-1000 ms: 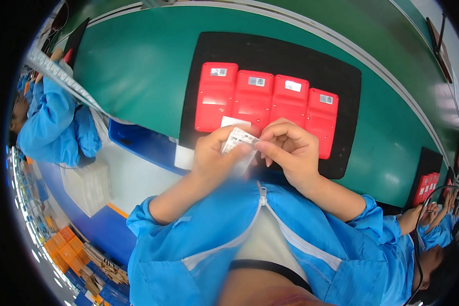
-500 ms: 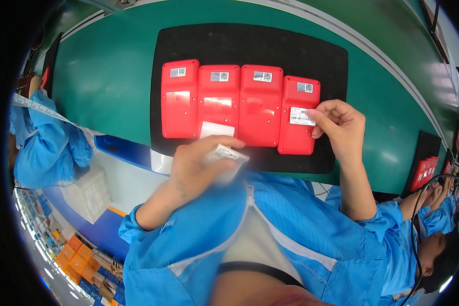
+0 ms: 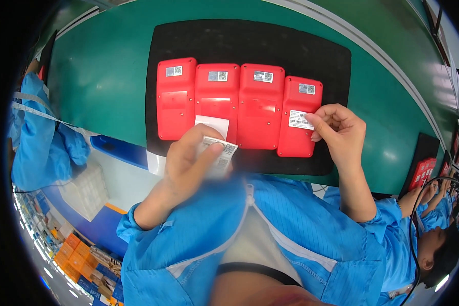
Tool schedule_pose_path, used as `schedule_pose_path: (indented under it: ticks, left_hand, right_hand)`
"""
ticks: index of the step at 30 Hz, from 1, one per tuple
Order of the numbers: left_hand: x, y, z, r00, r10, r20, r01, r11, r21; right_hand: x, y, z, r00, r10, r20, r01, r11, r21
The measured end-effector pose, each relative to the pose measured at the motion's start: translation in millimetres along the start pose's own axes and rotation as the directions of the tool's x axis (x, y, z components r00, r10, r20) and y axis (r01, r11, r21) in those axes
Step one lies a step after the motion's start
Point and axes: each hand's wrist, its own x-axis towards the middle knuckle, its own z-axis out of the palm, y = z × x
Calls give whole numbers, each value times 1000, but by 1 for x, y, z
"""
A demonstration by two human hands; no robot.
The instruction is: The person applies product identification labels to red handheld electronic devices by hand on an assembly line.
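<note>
The black mat is lying on the green desk, and four red cases are resting side by side on the mat, each showing a small silver-and-white sticker toward the mat's far edge. The right hand is reaching over the mat's right part, where its thumb is touching the right end of a white printed label. That label is lying across the case nearest the mat's right edge. The right thumb and index finger are staying close together, but I cannot tell whether they are clamping the label or only pressing it.

The left hand is hovering over the mat's near edge, toward its left part, with thumb and fingers clamped on a white label sheet bearing dark print. A blank white piece is covering part of the second case from the mat's left; I cannot tell whether the left hand is touching it. A white slip is sitting at the mat's near left corner.

Left of the mat, a co-worker in blue is bending an arm near the desk; right of the mat, another row of red cases is lying.
</note>
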Motion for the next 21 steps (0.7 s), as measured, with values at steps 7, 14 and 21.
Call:
schedule_pose_path:
  ticks: [7, 14, 21]
  left_hand:
    - [-4, -2, 1, 992, -56, -111, 74, 984, 165]
    - [-7, -4, 5, 994, -89, -62, 82, 991, -109]
    - [-14, -6, -9, 999, 35, 29, -41, 967, 250]
  right_hand:
    - [-3, -28, 10, 971, -234, 41, 196, 694, -693]
    - [-32, -17, 81, 941, -169, 294, 10, 881, 473]
    - [4, -32, 54, 984, -174, -46, 180, 959, 218]
